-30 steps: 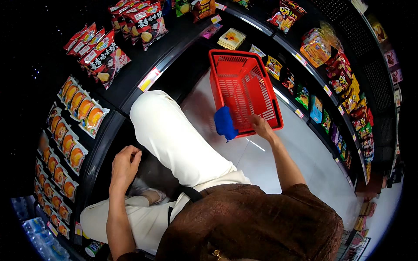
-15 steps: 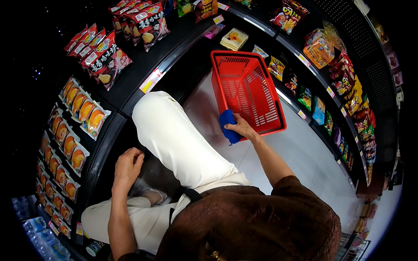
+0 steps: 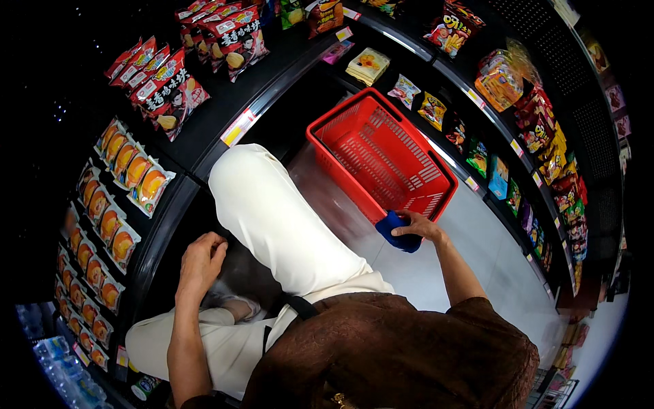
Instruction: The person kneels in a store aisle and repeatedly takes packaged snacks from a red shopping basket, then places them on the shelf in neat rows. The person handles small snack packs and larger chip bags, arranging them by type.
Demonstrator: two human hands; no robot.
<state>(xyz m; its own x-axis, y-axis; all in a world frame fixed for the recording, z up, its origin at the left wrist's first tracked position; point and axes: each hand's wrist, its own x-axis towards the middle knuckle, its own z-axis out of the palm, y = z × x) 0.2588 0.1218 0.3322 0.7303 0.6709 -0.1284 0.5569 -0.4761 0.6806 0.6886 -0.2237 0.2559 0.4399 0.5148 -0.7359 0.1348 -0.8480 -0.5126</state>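
A blue cloth (image 3: 398, 232) is gripped in my right hand (image 3: 417, 227), pressed against the near corner of an empty red shopping basket (image 3: 412, 187). The basket has slotted walls and sits on the pale floor, to the right of my bent leg. My left hand (image 3: 201, 262) hangs beside the dark shelf edge with its fingers curled together, and nothing shows in it. Nearest to that hand on the left are packs of round orange-yellow pastries (image 3: 150, 189) in clear wrappers.
Black shelves curve around me. Red snack bags (image 3: 169, 102) stand at the upper left, and several small snack packs (image 3: 432, 110) line the low shelf behind the basket. Price labels (image 3: 238, 127) run along the shelf edges. Grey floor tiles (image 3: 470, 242) stretch to the right.
The red basket has turned, its far end swinging left and its near corner moving right. My right hand, with the blue cloth, has shifted right along with that corner. The left hand has hardly moved.
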